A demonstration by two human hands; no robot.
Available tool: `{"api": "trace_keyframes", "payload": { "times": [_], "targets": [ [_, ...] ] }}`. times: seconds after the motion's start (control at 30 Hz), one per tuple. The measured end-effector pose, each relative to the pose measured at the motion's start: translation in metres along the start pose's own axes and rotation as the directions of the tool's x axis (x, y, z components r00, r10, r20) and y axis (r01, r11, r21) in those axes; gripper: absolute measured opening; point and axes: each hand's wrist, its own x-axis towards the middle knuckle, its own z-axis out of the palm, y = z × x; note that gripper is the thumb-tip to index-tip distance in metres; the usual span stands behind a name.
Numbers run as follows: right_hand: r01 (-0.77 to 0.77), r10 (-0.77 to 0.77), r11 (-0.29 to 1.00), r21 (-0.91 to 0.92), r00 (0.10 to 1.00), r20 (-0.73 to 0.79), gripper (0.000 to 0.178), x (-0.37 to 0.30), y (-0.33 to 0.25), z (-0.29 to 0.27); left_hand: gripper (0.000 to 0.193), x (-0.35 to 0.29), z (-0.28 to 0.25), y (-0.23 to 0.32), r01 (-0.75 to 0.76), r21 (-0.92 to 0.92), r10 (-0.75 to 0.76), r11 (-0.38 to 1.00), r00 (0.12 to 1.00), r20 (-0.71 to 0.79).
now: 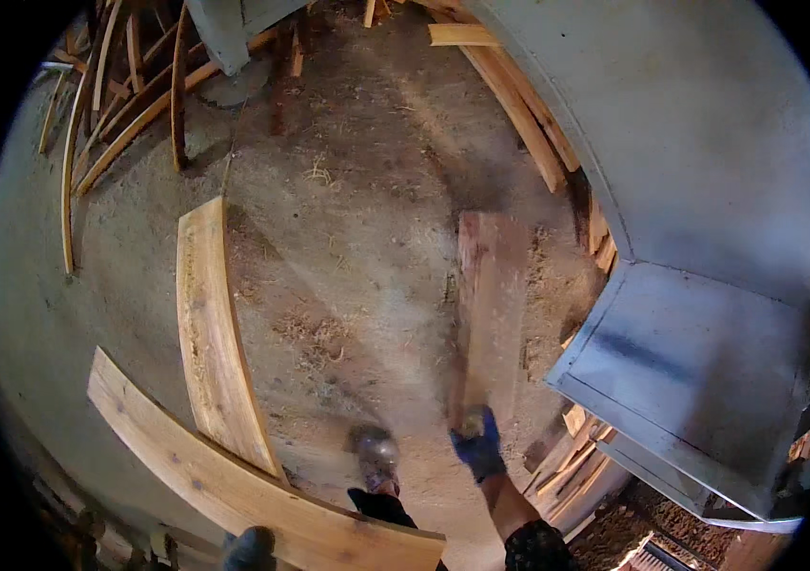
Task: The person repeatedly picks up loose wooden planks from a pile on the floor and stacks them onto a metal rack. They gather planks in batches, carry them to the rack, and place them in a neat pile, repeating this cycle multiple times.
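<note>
My right hand [479,447], in a blue glove, is closed on the near end of a reddish-brown board [491,305]. That board stretches away from me over the floor, blurred by motion. At the lower left, a long pale plank [224,490] slants across in front of my leg. My left hand [250,549], in a dark glove, grips its near edge; most of the fingers are hidden. Beyond this plank a second pale board [210,324] extends away, its near end behind the long plank.
A large grey metal machine housing [691,314] fills the right side. Wood strips [519,114] lie along its base, with more strips [572,466] beneath its near corner. Several long offcuts [129,114] lean in a heap at the far left. Sawdust covers the concrete floor [357,219]; my boot [374,447] stands on it.
</note>
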Motion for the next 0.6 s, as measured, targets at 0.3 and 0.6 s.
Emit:
{"api": "trace_keyframes", "payload": {
  "times": [0.3, 0.6],
  "targets": [
    [-0.207, 0.060, 0.907, 0.367, 0.925, 0.375, 0.051, -0.024, 0.072, 0.187, 0.014, 0.026, -0.031, -0.029, -0.465, 0.685, 0.366, 0.561, 0.881, 0.298],
    [-0.301, 0.282, 0.954, -0.002, 0.892, 0.355, 0.051, -0.072, 0.068, 0.236, 0.031, 0.021, -0.005, -0.010, -0.077, 0.000, 0.076, 0.997, 0.992, 0.100]
  ]
}}
